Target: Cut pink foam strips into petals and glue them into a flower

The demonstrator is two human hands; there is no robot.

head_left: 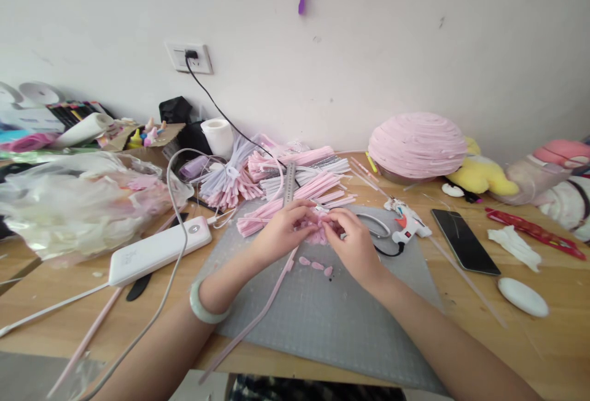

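Left hand and right hand pinching a fuzzy pink piece
Three pink bits lie nearer, glue gun right.

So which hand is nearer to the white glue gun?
Right. The right hand is to the left of the glue gun, apart from it; the left hand is farther left, beyond the right hand.

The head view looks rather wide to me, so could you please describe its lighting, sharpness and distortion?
Head view: soft light, with no hard shadows on the pale wall; head view: wide-angle stretching towards the edges, as in the pink-topped item at far right; head view: fine detail is soft in the pink fuzzy piece between the left hand and right hand.
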